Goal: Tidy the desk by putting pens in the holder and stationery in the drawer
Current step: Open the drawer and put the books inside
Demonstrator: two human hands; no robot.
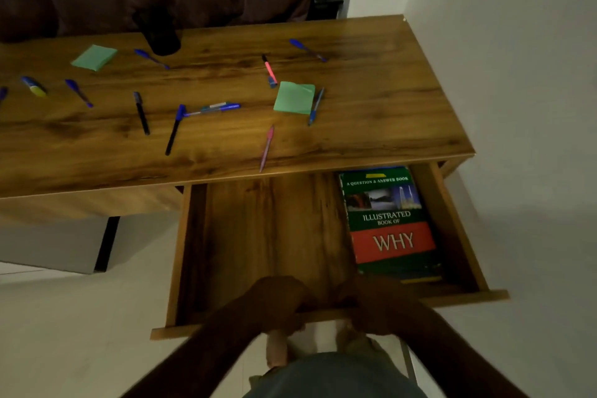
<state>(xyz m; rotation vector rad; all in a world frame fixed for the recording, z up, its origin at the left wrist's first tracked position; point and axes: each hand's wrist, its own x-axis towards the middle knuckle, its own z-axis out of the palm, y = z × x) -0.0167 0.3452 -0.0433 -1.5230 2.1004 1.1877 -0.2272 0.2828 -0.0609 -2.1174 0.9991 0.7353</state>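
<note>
Dimly lit and blurred, the left hand (277, 304) and right hand (378, 307) both grip the front rim of the open wooden drawer (265, 236), which juts from under the desk (371, 90). A green-and-red book (391, 223) lies at its right side. The dark holder (160, 32) at the desk's back is barely discernible.

Left hand (277, 304) and right hand (378, 305) blurred; fingertips hidden behind drawer front (468, 297). One pen (2, 94) cut by left edge. Book (391, 223) far end hidden under desk (387, 107). Holder (160, 32) dark, contents indiscernible.
</note>
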